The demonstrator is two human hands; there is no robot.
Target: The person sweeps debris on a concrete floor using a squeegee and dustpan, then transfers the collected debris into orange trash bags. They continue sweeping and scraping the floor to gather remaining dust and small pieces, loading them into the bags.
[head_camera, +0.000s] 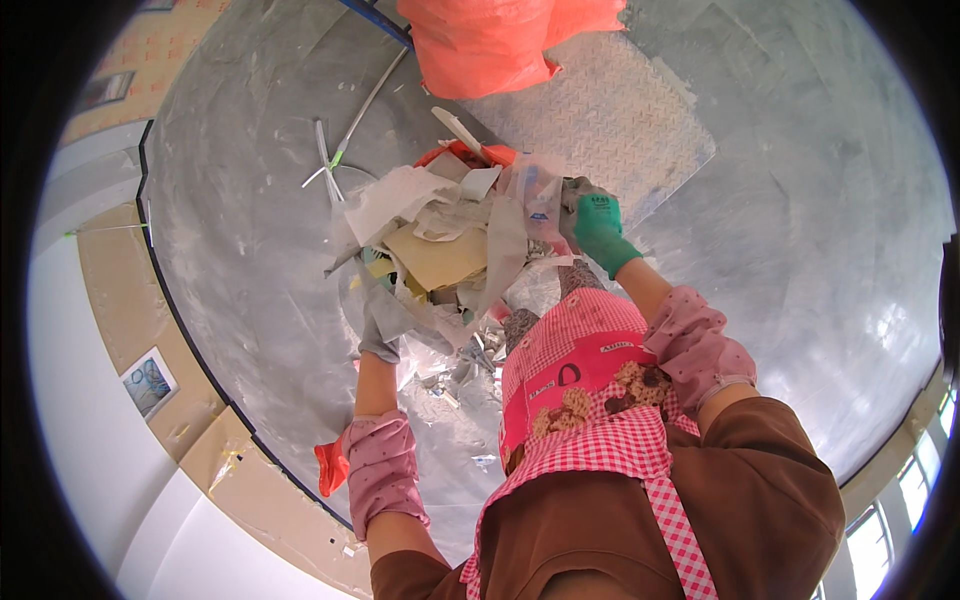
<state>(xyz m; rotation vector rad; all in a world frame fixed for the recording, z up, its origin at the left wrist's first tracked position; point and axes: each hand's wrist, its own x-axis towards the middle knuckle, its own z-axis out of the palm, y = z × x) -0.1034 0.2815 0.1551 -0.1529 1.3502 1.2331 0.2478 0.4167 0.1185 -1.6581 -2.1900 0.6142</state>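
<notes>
A bulky heap of waste paper and torn cardboard [439, 255] lies between my two hands. Clear plastic film [532, 196] with blue printing sits along its right side. My right hand [592, 221], in a green work glove with a grey palm, is closed at the edge of that film. On the lower left, my left hand [380, 330] wears a grey-looking glove and grips grey sheets [401, 319]; its fingers are partly hidden behind them. An orange-red woven bag [499, 154] shows at the far side of the heap, mostly covered.
Small scraps [450, 382] litter the floor by my feet. A full orange-red sack [487, 52] stands ahead on a tread-patterned sheet [600, 120]. White strips [324, 157] lie ahead left, near a blue bar [379, 19]. An orange-red piece [330, 466] lies beside my left forearm.
</notes>
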